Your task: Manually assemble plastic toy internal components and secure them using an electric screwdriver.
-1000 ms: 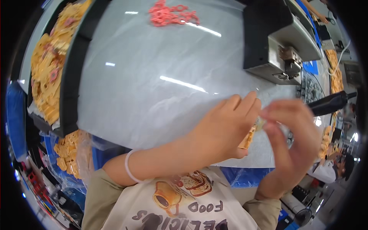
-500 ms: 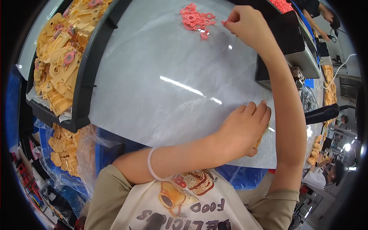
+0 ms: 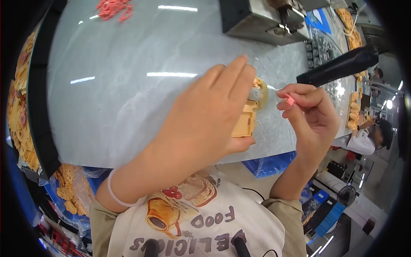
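Note:
My left hand (image 3: pixel 205 120) grips a tan plastic housing (image 3: pixel 246 120) with a small grey part at its top, held over the near edge of the grey table (image 3: pixel 128 73). My right hand (image 3: pixel 310 115) pinches a small pink plastic ring (image 3: pixel 290 100) between thumb and fingertips, a short way to the right of the housing's top. The two hands are apart, with the ring not touching the housing.
A pile of pink rings (image 3: pixel 112 8) lies at the far side of the table. A black-and-metal press machine (image 3: pixel 265 19) stands at the back right with a black handle (image 3: pixel 338 66). Bins of tan parts (image 3: pixel 19 98) line the left. Another person (image 3: pixel 368 137) is at the right.
My right hand has come back from the pink pile at the far side, now holding a ring near the housing. My left hand has lifted the housing up from the table edge.

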`<action>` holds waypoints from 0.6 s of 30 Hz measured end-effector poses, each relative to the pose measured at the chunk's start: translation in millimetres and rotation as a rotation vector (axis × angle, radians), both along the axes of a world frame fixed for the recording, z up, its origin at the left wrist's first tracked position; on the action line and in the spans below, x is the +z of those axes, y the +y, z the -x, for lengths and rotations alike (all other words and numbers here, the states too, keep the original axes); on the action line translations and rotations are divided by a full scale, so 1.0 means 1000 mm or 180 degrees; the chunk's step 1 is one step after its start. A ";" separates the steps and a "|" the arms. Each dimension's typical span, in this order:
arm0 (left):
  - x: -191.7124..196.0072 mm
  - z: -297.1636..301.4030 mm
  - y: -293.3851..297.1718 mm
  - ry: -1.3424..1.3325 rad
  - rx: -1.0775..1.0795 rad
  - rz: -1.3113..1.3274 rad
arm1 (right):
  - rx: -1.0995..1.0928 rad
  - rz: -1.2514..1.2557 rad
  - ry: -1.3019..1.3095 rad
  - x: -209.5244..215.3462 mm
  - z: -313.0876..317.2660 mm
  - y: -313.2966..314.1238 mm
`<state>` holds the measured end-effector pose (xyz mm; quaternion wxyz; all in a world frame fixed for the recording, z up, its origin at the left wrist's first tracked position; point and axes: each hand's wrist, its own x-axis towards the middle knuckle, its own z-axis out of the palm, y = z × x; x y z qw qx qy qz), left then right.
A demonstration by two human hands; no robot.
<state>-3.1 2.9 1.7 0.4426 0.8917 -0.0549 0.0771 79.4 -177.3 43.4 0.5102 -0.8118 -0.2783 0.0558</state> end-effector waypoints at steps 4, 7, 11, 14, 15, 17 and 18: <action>0.000 0.001 -0.002 0.0090 -0.0015 -0.0118 | -0.0202 -0.0147 0.0217 -0.017 0.007 -0.016; -0.002 0.001 -0.004 0.0093 0.0041 -0.0108 | -0.0114 -0.0409 0.0510 -0.026 0.008 -0.021; 0.002 0.000 -0.004 0.0154 0.0050 -0.0052 | -0.0160 -0.0719 0.0580 -0.037 0.008 -0.020; 0.003 0.001 -0.003 0.0209 0.0039 -0.0065 | 0.0018 -0.0567 0.0202 -0.039 0.005 -0.020; 0.003 0.000 -0.002 0.0207 0.0033 -0.0068 | 0.0180 -0.0373 -0.0077 -0.039 0.004 -0.020; 0.002 -0.001 -0.002 0.0201 0.0007 -0.0055 | 0.0230 -0.0386 -0.0228 -0.040 0.004 -0.020; 0.002 -0.001 -0.002 0.0188 -0.0007 -0.0050 | 0.0292 -0.0408 -0.0384 -0.041 0.004 -0.018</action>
